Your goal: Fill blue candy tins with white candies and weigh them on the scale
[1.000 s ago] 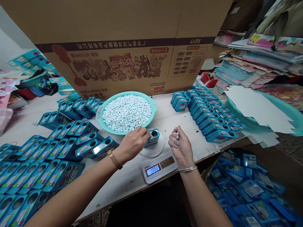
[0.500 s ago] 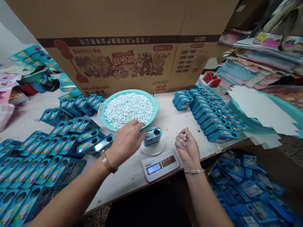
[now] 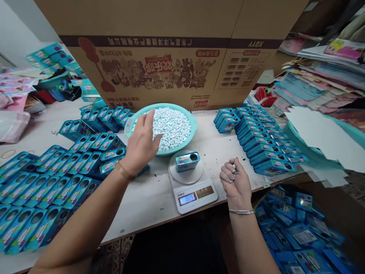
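Note:
My left hand [image 3: 142, 142], fingers stretched and thumb apart, hovers over the left part of a turquoise basin [image 3: 195, 122] filled with small white and pale blue candies [image 3: 173, 127]. It holds nothing that I can see. A blue tin [image 3: 186, 163] with a round hole in its top stands on the round plate of a white kitchen scale [image 3: 176, 192], whose display is lit. To the right of the scale, my right hand [image 3: 235, 179] is closed in a fist, palm up. A bit of pale candy shows between its fingers; the rest is hidden.
Rows of blue tins [image 3: 57, 186] with holes stand at left; more tins [image 3: 262, 140] line the right side. A large cardboard box [image 3: 159, 23] backs the table. Below the right edge lies a heap of blue tins [image 3: 305, 232]. White card sheets [image 3: 319, 133] cover another basin.
My left hand has moved from beside the tin on the scale, up and left over the basin. My right hand stays closed. The view has shifted slightly.

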The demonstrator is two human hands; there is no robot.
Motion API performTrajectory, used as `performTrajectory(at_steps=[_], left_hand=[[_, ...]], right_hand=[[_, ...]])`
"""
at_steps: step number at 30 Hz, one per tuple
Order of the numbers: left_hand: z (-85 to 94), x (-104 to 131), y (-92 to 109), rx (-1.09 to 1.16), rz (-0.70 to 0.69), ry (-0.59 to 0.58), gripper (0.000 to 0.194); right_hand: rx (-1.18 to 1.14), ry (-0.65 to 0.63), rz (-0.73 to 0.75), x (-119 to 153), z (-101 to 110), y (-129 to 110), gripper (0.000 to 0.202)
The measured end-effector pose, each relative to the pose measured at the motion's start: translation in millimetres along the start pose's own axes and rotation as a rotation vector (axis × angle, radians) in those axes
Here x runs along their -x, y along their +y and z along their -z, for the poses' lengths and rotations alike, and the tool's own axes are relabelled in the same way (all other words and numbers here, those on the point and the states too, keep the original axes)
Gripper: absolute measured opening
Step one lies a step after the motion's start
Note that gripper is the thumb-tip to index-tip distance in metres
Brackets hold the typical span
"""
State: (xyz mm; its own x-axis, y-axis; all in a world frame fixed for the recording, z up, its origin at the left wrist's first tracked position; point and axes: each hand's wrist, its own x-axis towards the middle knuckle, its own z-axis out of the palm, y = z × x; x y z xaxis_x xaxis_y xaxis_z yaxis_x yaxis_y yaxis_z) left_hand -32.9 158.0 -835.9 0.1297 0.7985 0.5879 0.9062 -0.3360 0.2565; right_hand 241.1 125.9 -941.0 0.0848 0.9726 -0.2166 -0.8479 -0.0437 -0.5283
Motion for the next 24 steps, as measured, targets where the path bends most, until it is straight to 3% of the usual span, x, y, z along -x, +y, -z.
performTrajectory(at_steps=[3,8,16,24], left_hand=[[-6.0,25.7,6.4,0.169,-0.111,-0.078,0.06],[-27.0,61.1,30.2,0.172,-0.204,-0.169,0.065],[-52.9,42.6,46.1,0.032,-0.277,-0.264,0.072],[-63.4,36.5,52.1,-0.13,-0.18,-0.418,0.066]], right_hand=[[-0.009,-0.008,-0.019,3.0,13.9,-3.6,0.026],[-0.011,0.007,-0.044,13.3,33.0,-6.0,0.024],[-0.06,0.073,-0.013,24.8,45.5,-13.3,0.027],[-0.124,0.049,-0.058,18.2,59.9,-13.9,0.026]])
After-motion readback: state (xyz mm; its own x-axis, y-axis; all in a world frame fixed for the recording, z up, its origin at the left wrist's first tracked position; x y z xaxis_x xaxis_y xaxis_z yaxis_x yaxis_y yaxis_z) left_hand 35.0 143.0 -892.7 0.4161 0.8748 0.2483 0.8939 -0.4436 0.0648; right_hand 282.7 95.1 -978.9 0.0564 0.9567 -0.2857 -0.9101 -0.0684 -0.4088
